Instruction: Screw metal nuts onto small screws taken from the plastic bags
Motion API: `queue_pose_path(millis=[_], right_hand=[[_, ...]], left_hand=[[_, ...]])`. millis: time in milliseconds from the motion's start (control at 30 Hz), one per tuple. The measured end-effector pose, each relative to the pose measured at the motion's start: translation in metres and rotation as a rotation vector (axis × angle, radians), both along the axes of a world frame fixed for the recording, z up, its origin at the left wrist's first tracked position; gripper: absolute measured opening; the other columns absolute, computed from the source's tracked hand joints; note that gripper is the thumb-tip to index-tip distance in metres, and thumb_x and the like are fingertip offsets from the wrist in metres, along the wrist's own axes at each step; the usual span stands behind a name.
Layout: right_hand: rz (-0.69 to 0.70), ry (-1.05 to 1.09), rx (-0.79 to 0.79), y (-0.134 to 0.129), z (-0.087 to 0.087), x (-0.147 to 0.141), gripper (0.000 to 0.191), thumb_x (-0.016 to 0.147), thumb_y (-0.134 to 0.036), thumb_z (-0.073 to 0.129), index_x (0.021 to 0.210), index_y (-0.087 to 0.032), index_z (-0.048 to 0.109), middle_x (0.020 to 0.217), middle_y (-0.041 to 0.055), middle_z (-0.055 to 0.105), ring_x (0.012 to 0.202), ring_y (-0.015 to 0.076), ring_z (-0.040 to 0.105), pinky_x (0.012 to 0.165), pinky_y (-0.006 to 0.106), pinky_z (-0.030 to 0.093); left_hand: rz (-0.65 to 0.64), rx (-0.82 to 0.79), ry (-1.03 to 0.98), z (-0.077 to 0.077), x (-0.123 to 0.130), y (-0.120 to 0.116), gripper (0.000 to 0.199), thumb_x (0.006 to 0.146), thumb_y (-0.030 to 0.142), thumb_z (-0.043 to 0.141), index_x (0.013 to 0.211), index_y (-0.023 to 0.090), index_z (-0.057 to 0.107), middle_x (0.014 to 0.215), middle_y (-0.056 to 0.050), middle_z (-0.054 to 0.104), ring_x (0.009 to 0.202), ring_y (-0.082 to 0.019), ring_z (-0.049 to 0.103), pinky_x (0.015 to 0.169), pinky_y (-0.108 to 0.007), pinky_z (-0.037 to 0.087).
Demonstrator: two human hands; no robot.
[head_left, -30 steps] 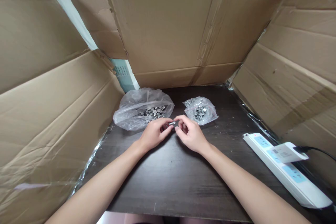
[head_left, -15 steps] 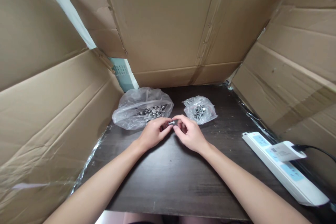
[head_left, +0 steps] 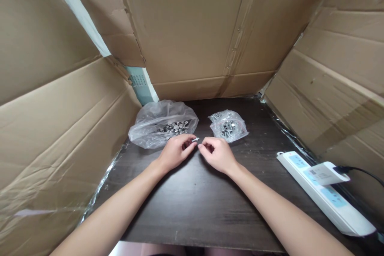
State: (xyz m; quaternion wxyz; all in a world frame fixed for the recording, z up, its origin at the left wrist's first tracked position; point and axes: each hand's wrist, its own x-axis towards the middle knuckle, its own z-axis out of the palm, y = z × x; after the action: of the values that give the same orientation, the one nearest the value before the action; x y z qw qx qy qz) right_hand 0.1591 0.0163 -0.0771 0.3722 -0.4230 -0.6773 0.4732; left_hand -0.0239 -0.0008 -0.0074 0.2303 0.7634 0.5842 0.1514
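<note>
Between the thumb and fingers of my left hand (head_left: 177, 151) is a small shiny metal screw (head_left: 195, 140), its tip pointing toward the other hand. My right hand (head_left: 218, 155) is closed a short way to the right, thumb against curled fingers; whatever it may pinch is hidden. Just behind the left hand lies a large clear plastic bag (head_left: 147, 128) with many round metal pieces (head_left: 176, 127) at its opening. Beyond the right hand is a smaller clear bag (head_left: 241, 128) holding small metal screws (head_left: 228, 129).
A white power strip (head_left: 327, 196) lies along the right side of the dark table (head_left: 195, 212), with a white plug-in adapter (head_left: 325, 173) and black cable on it. Cardboard walls (head_left: 192, 28) enclose the left, back and right.
My right fingers have drawn slightly back and curled in, leaving a small gap between the hands. The screw stays in my left hand and shows more plainly.
</note>
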Motion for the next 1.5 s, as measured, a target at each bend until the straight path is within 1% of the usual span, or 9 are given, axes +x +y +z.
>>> queue_pose_path(millis=[233, 433, 533, 633, 833, 1000, 1167, 1333, 1500], right_hand=[[-0.006, 0.142, 0.065, 0.0014, 0.0002, 0.0025, 0.034, 0.088, -0.022, 0.054, 0.12, -0.019, 0.066, 0.08, 0.0009, 0.064, 0.062, 0.0143, 0.054, 0.064, 0.027, 0.044], [-0.056, 0.007, 0.07, 0.0021, -0.0023, 0.0031, 0.028, 0.084, -0.023, 0.056, 0.057, -0.019, 0.06, 0.054, -0.0014, 0.052, 0.051, 0.0126, 0.045, 0.056, 0.028, 0.034], [-0.071, 0.034, 0.061, 0.0016, -0.0011, 0.0035, 0.014, 0.083, -0.022, 0.057, 0.078, -0.018, 0.069, 0.059, -0.002, 0.055, 0.053, 0.0128, 0.049, 0.057, 0.026, 0.037], [-0.021, 0.098, 0.089, 0.0009, 0.0015, 0.0037, 0.036, 0.084, -0.02, 0.055, 0.117, -0.018, 0.069, 0.077, 0.0001, 0.064, 0.059, 0.0131, 0.053, 0.061, 0.025, 0.042], [-0.073, -0.072, 0.102, 0.0003, 0.0013, 0.0044, 0.023, 0.085, -0.024, 0.056, 0.068, -0.018, 0.069, 0.057, 0.0, 0.056, 0.053, 0.014, 0.049, 0.057, 0.027, 0.036], [-0.026, 0.04, 0.135, 0.0008, 0.0026, 0.0059, 0.042, 0.085, -0.02, 0.054, 0.124, -0.018, 0.07, 0.082, 0.0021, 0.069, 0.061, 0.0139, 0.056, 0.064, 0.026, 0.044], [-0.041, -0.139, 0.07, 0.0013, 0.0021, 0.0049, 0.021, 0.082, -0.021, 0.055, 0.073, -0.019, 0.074, 0.061, 0.0007, 0.064, 0.055, 0.0149, 0.055, 0.058, 0.027, 0.038], [-0.005, -0.018, 0.084, 0.0015, 0.0023, 0.0043, 0.045, 0.081, -0.018, 0.051, 0.121, -0.018, 0.071, 0.08, 0.0017, 0.071, 0.064, 0.0154, 0.06, 0.067, 0.026, 0.044], [-0.022, -0.298, -0.032, 0.0027, 0.0046, 0.0046, 0.024, 0.081, -0.021, 0.053, 0.065, -0.021, 0.07, 0.064, 0.0022, 0.068, 0.06, 0.0173, 0.058, 0.06, 0.028, 0.035]], left_hand=[[-0.018, -0.001, 0.009, -0.0005, -0.0004, -0.0014, 0.021, 0.097, 0.028, 0.061, 0.113, 0.017, 0.07, 0.089, -0.005, 0.074, 0.072, -0.016, 0.067, 0.069, -0.026, 0.053], [-0.011, -0.011, 0.04, -0.0018, -0.0005, -0.0013, 0.021, 0.097, 0.028, 0.06, 0.111, 0.016, 0.069, 0.089, -0.006, 0.074, 0.073, -0.017, 0.067, 0.071, -0.028, 0.054], [-0.012, -0.004, 0.043, -0.0013, -0.0006, -0.0009, 0.021, 0.097, 0.028, 0.059, 0.112, 0.015, 0.069, 0.09, -0.006, 0.074, 0.073, -0.017, 0.068, 0.071, -0.028, 0.054], [-0.035, 0.0, 0.038, -0.0006, -0.0007, -0.0008, 0.022, 0.098, 0.026, 0.058, 0.114, 0.016, 0.068, 0.094, -0.007, 0.075, 0.077, -0.018, 0.069, 0.074, -0.029, 0.055], [-0.017, -0.011, 0.043, -0.0025, -0.0014, -0.0005, 0.022, 0.098, 0.026, 0.059, 0.113, 0.015, 0.069, 0.096, -0.008, 0.076, 0.078, -0.019, 0.07, 0.074, -0.03, 0.056], [-0.047, -0.021, 0.045, -0.0036, -0.0022, -0.0002, 0.025, 0.098, 0.024, 0.058, 0.118, 0.014, 0.069, 0.103, -0.01, 0.076, 0.084, -0.02, 0.072, 0.08, -0.032, 0.057], [-0.04, -0.04, 0.038, -0.0044, -0.0028, 0.0003, 0.023, 0.098, 0.024, 0.057, 0.115, 0.014, 0.07, 0.107, -0.011, 0.076, 0.09, -0.022, 0.072, 0.084, -0.033, 0.057], [-0.047, -0.036, 0.048, -0.0052, -0.0034, 0.0008, 0.023, 0.097, 0.024, 0.058, 0.115, 0.015, 0.07, 0.105, -0.011, 0.077, 0.089, -0.022, 0.072, 0.084, -0.034, 0.058], [-0.033, -0.037, 0.036, -0.0049, -0.0032, 0.0006, 0.022, 0.098, 0.024, 0.058, 0.113, 0.014, 0.07, 0.104, -0.01, 0.077, 0.088, -0.021, 0.072, 0.084, -0.033, 0.057]])
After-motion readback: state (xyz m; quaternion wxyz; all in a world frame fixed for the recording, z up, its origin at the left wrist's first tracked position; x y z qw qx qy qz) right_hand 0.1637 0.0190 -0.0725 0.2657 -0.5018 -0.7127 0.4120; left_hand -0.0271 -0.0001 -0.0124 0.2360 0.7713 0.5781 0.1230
